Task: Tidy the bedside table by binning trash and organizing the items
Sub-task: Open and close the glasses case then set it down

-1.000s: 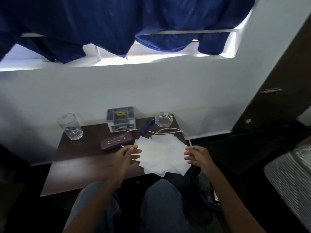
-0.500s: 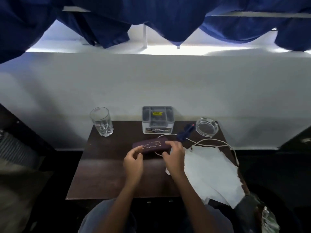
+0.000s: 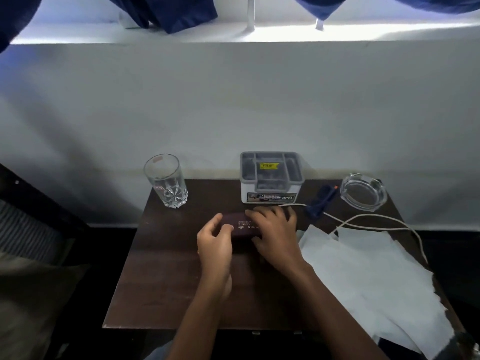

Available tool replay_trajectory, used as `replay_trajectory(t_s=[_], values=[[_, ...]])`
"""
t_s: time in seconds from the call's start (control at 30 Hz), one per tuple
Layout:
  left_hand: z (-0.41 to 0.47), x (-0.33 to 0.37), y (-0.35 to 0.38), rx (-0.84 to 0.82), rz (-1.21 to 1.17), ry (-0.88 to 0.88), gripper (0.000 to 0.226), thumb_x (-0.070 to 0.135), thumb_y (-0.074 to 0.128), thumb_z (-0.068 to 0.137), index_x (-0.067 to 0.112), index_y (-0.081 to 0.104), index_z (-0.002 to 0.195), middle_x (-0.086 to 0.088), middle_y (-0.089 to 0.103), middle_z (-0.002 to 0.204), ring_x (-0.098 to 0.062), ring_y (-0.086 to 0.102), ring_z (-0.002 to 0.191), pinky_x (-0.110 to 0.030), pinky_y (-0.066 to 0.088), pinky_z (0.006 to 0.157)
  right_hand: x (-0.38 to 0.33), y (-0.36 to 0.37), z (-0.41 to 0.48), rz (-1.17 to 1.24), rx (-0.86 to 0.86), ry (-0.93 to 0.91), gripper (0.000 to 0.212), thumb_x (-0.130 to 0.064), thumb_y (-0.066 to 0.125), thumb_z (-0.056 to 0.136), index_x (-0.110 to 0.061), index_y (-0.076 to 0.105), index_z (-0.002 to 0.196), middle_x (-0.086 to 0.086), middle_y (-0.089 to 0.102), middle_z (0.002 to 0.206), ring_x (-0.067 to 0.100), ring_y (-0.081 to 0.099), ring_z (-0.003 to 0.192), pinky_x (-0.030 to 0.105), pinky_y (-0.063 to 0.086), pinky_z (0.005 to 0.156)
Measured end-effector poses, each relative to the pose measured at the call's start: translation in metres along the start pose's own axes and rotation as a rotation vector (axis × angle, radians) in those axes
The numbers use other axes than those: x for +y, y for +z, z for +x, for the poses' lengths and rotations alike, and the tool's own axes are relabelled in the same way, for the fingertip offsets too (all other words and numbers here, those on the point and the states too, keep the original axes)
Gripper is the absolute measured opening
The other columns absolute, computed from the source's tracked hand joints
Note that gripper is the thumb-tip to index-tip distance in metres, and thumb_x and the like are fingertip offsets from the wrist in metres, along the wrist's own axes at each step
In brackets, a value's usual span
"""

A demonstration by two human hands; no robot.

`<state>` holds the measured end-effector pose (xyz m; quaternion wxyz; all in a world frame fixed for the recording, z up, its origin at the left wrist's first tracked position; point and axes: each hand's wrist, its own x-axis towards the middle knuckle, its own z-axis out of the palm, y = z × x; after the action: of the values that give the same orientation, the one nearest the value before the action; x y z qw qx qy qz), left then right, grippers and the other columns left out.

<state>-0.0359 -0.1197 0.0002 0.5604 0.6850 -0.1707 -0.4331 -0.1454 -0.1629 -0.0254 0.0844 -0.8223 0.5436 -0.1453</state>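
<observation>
Head view: dark wood table (image 3: pixel 161 281) against a white wall (image 3: pixel 233 113), blue curtain (image 3: pixel 176 11) hanging at the top. Maroon case (image 3: pixel 240 224) with pale lettering lies flat mid-table, long side running left-right, just near of the grey organizer box (image 3: pixel 271 178). Left hand (image 3: pixel 215 240) is on the case's left end, thumb on the far edge, fingers (image 3: pixel 228 228) curled in on the near side, clamped on it. Right hand (image 3: pixel 275 235) covers the case's right half, fingers draped over the top toward the far edge, thumb tucked at the near edge, so gripping it too. Case bottom looks to be on the table, can't tell for sure under the hands. Cut glass (image 3: pixel 167 181) stands upright at the far left corner, well apart from the case. Organizer box sits far centre against the wall, compartments open on top, yellow sticker inside. Clear ashtray (image 3: pixel 363 192) is at the far right corner. Small blue object (image 3: pixel 320 201) lies tilted between box and ashtray, type unclear. White cord (image 3: pixel 376 219) loops from beside the right hand across the right side. White paper sheets (image 3: pixel 363 268) are spread overlapping on the right, hanging past the near right edge.
</observation>
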Motion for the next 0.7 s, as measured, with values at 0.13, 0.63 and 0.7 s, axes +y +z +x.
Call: replay_trajectory(t_s=[0.13,0.63,0.7], values=[[0.005,0.002,-0.013,-0.021,-0.106,-0.027,0.058,0.018,0.058,0.089,0.009,0.037,0.142,-0.005,0.044,0.143,-0.018,0.043,0.13,-0.032,0.036,0.108,-0.016,-0.018,0.004,0.499,-0.002,0.1,0.059,-0.028,0.071,0.077,-0.024,0.05,0.132,-0.008,0.056,0.127,0.014,0.049,0.115,0.03,0.038,0.097],[0.006,0.019,-0.039,-0.108,0.25,0.286,0.028,0.039,0.076,0.072,0.02,0.071,0.092,0.007,0.072,0.081,-0.01,0.068,0.082,-0.036,0.056,0.08,-0.048,-0.025,-0.017,1.048,-0.025,0.167,0.024,-0.011,0.064,0.084,-0.026,0.068,0.102,-0.013,0.07,0.089,0.004,0.068,0.088,0.028,0.057,0.079],[0.007,0.02,-0.043,-0.068,0.329,0.332,0.034,0.044,0.075,0.071,0.02,0.072,0.095,0.009,0.07,0.078,-0.01,0.067,0.081,-0.036,0.056,0.079,-0.05,-0.026,-0.016,1.058,-0.053,0.142,0.025,-0.007,0.063,0.084,-0.028,0.068,0.096,-0.01,0.071,0.088,0.004,0.068,0.084,0.024,0.057,0.073]])
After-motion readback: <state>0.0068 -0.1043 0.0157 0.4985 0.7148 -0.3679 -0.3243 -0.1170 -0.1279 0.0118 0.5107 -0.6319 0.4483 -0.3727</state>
